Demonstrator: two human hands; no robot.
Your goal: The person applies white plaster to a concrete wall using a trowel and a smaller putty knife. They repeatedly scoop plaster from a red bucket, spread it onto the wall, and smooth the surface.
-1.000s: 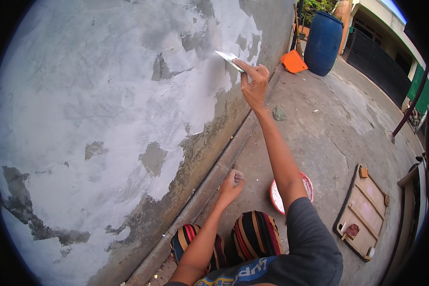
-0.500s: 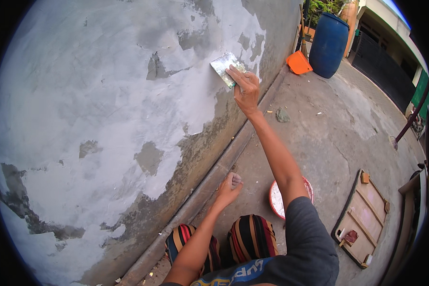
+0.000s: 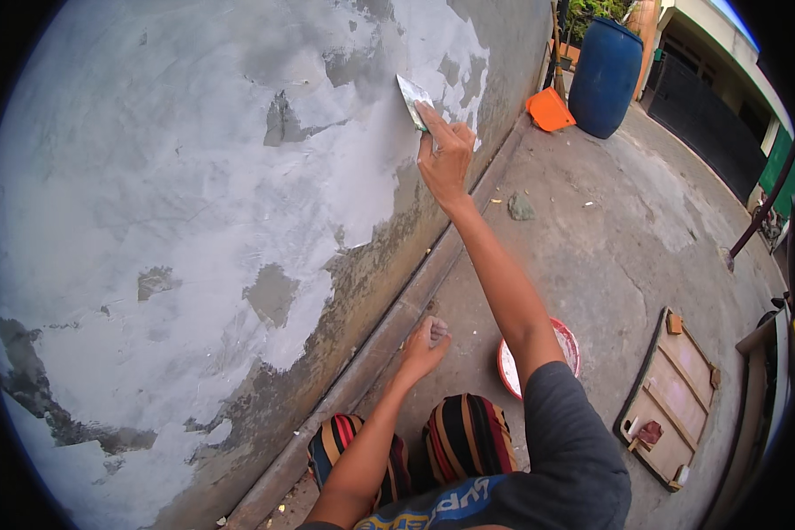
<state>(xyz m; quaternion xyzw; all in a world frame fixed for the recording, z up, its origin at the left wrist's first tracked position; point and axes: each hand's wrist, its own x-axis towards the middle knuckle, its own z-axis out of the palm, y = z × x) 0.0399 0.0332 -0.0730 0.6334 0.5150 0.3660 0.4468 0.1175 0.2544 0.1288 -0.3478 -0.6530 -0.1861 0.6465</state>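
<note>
One scraper point(image 3: 412, 100) gripped in right hand point(image 3: 447, 159), patchy wall point(image 3: 194, 194) beside it, left hand point(image 3: 427, 344) curled

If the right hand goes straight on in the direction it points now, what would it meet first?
Most likely the wall, on its white-coated area: the right hand holds a flat scraper angled up and left toward it. Whether the scraper touches the wall is unclear from this view.

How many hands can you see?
2. The right hand is up by the patchy wall, holding a flat scraper. The left hand is curled, lower down, near the striped knees. No others show.
</note>
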